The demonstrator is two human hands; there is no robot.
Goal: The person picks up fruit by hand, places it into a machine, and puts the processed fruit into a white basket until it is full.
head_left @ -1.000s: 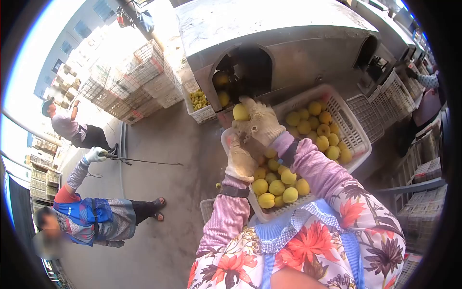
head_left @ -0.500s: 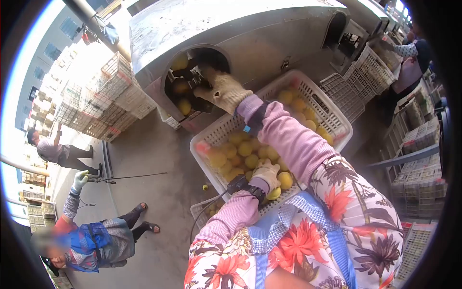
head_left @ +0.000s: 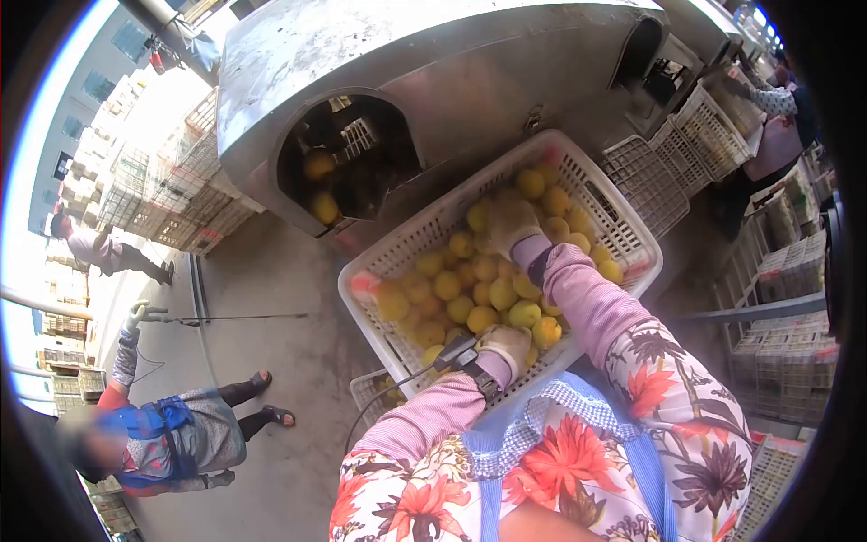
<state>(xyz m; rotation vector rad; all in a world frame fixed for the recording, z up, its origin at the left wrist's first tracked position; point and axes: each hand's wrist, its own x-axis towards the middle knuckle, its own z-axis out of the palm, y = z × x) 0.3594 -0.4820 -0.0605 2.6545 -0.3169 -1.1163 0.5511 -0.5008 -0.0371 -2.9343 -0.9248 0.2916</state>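
Note:
A white plastic crate stands before me, filled with round yellow-orange fruits. Near its front side, my left hand in a pale glove is down among the fruits with its fingers curled; what they hold, if anything, is hidden. My right hand, gloved too, reaches into the far part of the crate, touching fruits. Its fingertips are blurred and hidden among them. Beyond the crate is a metal machine with an arched opening, where a few yellow fruits lie at the left side.
A smaller crate with small fruits is at the left of the large one. Empty crates are at the right. A person with a thin rod is at the left, another walks behind. Crate stacks stand farther back.
My right hand has come out of the machine's opening and gone down into the crate's fruits. My left hand has moved slightly down. The person with the rod has shifted slightly.

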